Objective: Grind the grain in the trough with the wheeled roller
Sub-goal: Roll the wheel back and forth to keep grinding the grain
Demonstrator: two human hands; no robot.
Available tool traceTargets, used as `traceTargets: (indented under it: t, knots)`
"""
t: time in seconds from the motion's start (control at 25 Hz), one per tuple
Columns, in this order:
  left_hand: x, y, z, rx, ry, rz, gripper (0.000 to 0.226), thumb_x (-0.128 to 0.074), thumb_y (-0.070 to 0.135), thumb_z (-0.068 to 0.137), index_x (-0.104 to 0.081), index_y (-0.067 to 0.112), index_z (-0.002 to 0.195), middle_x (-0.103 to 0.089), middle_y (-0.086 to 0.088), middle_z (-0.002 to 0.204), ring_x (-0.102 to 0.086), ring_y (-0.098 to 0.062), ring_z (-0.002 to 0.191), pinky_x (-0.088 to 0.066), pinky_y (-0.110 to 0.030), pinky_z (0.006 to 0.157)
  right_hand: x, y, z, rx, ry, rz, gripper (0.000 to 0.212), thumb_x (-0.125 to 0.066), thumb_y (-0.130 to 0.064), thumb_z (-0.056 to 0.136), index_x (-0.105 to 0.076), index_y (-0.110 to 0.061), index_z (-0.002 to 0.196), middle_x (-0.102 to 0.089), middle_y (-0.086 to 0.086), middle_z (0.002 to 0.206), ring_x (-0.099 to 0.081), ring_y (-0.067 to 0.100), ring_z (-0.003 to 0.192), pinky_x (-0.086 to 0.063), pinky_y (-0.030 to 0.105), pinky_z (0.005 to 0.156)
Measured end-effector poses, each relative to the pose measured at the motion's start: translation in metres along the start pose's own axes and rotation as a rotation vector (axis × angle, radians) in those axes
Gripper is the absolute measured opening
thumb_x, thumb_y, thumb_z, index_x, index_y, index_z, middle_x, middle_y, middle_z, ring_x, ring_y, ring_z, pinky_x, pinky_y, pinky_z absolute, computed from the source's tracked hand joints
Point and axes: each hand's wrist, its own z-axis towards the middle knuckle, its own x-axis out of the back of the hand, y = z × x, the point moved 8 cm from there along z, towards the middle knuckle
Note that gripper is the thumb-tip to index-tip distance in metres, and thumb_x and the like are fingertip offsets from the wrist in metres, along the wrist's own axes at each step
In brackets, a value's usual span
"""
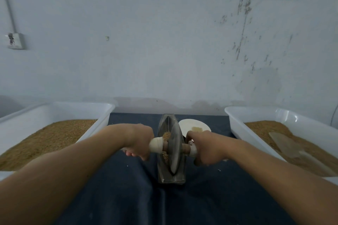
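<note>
**Rolling the wheel along the trough**

Sitting upright in the dark, boat-shaped metal trough [172,176], the grey metal disc of the wheeled roller [175,145] stands about midway along its length. Tan crushed grain [166,135] shows in the channel on the disc's left face, both far of the axle and just near of it.

The trough's long axis runs near to far, straight away from the person. The pale wooden axle handle [155,145] crosses it left to right, so the next stroke looks to be a push far or a pull near along the channel, not sideways. The left hand [139,142] is wrapped around the left end of the handle and the right hand [204,149] around the right end, fingers curled tight. Both sit just beside the disc, neither clearly nearer.

Beyond the trough's far right stands a white round bowl [193,124]. All rest on a dark blue cloth [128,188]. A white plastic bin [102,113] of tan grain lies left, and another white bin [236,117] right, holding grain and a pale scoop [285,144].
</note>
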Motion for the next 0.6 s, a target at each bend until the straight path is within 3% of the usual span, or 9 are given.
traceTargets:
  t: [0.08, 0.28, 0.4, 0.6]
  knots:
    - [0.002, 0.003, 0.004, -0.008, 0.017, 0.07, 0.021, -0.072, 0.031, 0.077, -0.07, 0.013, 0.088, -0.074, -0.005, 0.074, -0.068, -0.015, 0.056, -0.06, -0.029, 0.062, -0.001, 0.005, 0.002, -0.035, 0.006, -0.008, 0.056, -0.078, -0.037, 0.07, -0.045, -0.034, 0.115, -0.051, -0.01, 0.091, -0.055, 0.011, 0.077, -0.043, 0.029, 0.056]
    - [0.016, 0.007, 0.02, -0.088, 0.174, 0.337, 0.031, -0.07, 0.055, 0.067, -0.057, 0.031, 0.082, -0.059, 0.006, 0.09, -0.058, -0.019, 0.082, -0.043, -0.033, 0.063, -0.01, 0.011, 0.019, -0.112, -0.06, -0.06, 0.038, -0.08, -0.04, 0.067, -0.065, -0.022, 0.097, -0.041, 0.001, 0.115, -0.06, 0.023, 0.087, -0.055, 0.038, 0.08]
    - [0.014, 0.008, 0.032, -0.133, 0.209, 0.336, 0.03, -0.066, 0.054, 0.065, -0.055, 0.03, 0.077, -0.055, 0.006, 0.094, -0.055, -0.019, 0.083, -0.042, -0.033, 0.062, -0.019, 0.013, 0.024, -0.124, -0.065, -0.06, 0.029, -0.077, -0.034, 0.075, -0.067, -0.016, 0.096, -0.061, 0.005, 0.1, -0.06, 0.022, 0.081, -0.051, 0.031, 0.068]
    - [-0.013, -0.015, 0.044, -0.087, 0.066, -0.081, 0.012, -0.067, 0.031, 0.071, -0.063, 0.022, 0.08, -0.071, -0.003, 0.064, -0.069, -0.016, 0.054, -0.056, -0.029, 0.052, -0.004, 0.008, 0.038, -0.122, 0.017, -0.13, 0.009, -0.067, -0.029, 0.071, -0.067, -0.022, 0.075, -0.069, -0.004, 0.069, -0.065, 0.016, 0.067, -0.044, 0.026, 0.051]
